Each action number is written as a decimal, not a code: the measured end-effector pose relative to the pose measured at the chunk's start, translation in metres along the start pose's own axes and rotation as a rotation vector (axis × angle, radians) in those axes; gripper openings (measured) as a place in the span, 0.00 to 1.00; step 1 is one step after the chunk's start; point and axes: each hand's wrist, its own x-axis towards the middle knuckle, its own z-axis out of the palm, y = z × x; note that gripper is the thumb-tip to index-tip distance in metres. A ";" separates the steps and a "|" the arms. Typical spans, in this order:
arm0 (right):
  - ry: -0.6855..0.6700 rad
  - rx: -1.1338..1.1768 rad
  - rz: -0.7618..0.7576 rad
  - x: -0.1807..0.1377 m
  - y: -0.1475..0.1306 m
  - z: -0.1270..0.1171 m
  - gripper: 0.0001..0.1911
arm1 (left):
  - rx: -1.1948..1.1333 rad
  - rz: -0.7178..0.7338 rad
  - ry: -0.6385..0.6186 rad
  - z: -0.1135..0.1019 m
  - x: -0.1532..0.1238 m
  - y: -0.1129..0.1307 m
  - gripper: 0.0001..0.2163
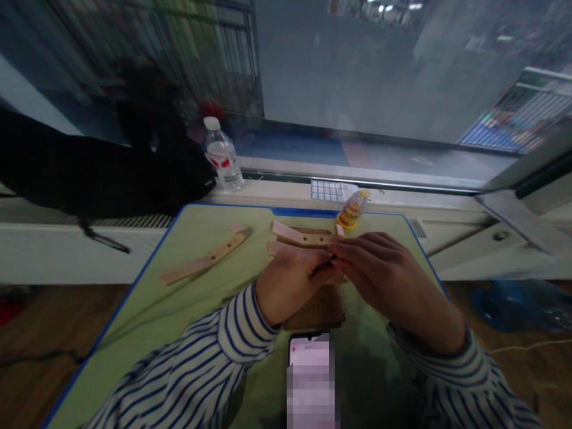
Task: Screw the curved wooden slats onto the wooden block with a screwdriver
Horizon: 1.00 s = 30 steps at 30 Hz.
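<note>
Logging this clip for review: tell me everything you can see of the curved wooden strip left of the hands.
It is a long, narrow, bowed strip of pale, thin wood with two small round holes along its middle. It lies flat diagonally on the green mat, its far end near a small pale wooden piece. Neither the left hand nor the right hand touches it.

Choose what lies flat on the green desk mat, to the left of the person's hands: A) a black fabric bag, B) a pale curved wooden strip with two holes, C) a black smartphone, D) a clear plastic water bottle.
B. The pale curved wooden strip lies on the green desk mat, apart from the left hand, with two holes along its length.
</note>
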 end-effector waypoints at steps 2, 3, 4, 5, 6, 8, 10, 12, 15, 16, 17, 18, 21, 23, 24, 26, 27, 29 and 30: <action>0.002 -0.003 -0.002 0.000 0.000 0.000 0.13 | -0.018 0.027 0.002 -0.001 0.001 0.000 0.08; 0.007 -0.006 -0.004 0.000 -0.001 0.000 0.12 | -0.024 0.035 0.000 -0.001 0.001 0.000 0.09; 0.012 -0.008 -0.006 0.000 -0.001 0.000 0.12 | -0.031 0.040 -0.001 -0.001 0.001 0.000 0.09; 0.016 -0.011 -0.007 0.000 -0.001 0.000 0.12 | -0.037 0.044 0.001 -0.001 0.001 0.000 0.10; 0.016 -0.012 -0.006 0.000 -0.001 0.000 0.12 | -0.042 0.046 0.002 -0.002 0.001 0.000 0.10; 0.012 -0.015 0.000 0.001 -0.001 -0.001 0.12 | -0.052 0.049 -0.002 -0.002 0.000 0.000 0.11; 0.010 -0.020 0.004 0.001 -0.001 -0.001 0.12 | -0.048 0.039 -0.013 -0.002 0.000 0.001 0.11; 0.010 -0.024 0.001 0.001 -0.002 -0.001 0.12 | -0.042 0.026 -0.022 -0.003 0.000 0.002 0.10; 0.014 -0.034 -0.004 0.000 -0.002 -0.001 0.11 | -0.051 0.023 -0.030 -0.003 0.000 0.003 0.09; 0.020 -0.040 -0.004 0.000 -0.003 -0.001 0.11 | -0.056 0.026 -0.028 -0.003 0.000 0.002 0.10; 0.024 -0.045 -0.003 0.000 -0.002 0.000 0.11 | -0.060 0.031 -0.024 -0.003 0.000 0.002 0.10; 0.028 -0.047 -0.002 0.001 -0.002 0.000 0.10 | -0.064 0.036 -0.022 -0.002 0.000 0.001 0.10; 0.029 -0.047 0.002 0.001 0.000 0.000 0.11 | -0.067 0.012 -0.003 0.001 0.000 -0.001 0.09; 0.020 -0.048 0.013 0.001 0.002 0.000 0.11 | -0.064 -0.044 0.002 0.004 0.001 -0.001 0.08; 0.015 -0.050 0.021 0.001 0.003 0.001 0.11 | -0.061 -0.069 0.005 0.006 0.000 0.000 0.08; 0.022 -0.057 0.027 0.002 0.004 0.001 0.11 | -0.047 -0.091 0.018 0.010 0.000 0.001 0.09; 0.026 -0.058 0.025 0.002 0.005 0.002 0.11 | -0.031 -0.095 0.033 0.011 -0.001 0.002 0.10; 0.029 -0.047 0.014 0.003 0.005 0.003 0.11 | 0.013 -0.110 0.068 0.014 -0.002 0.003 0.09; 0.023 -0.035 0.012 0.003 0.005 0.004 0.12 | 0.034 -0.119 0.080 0.015 -0.002 0.003 0.09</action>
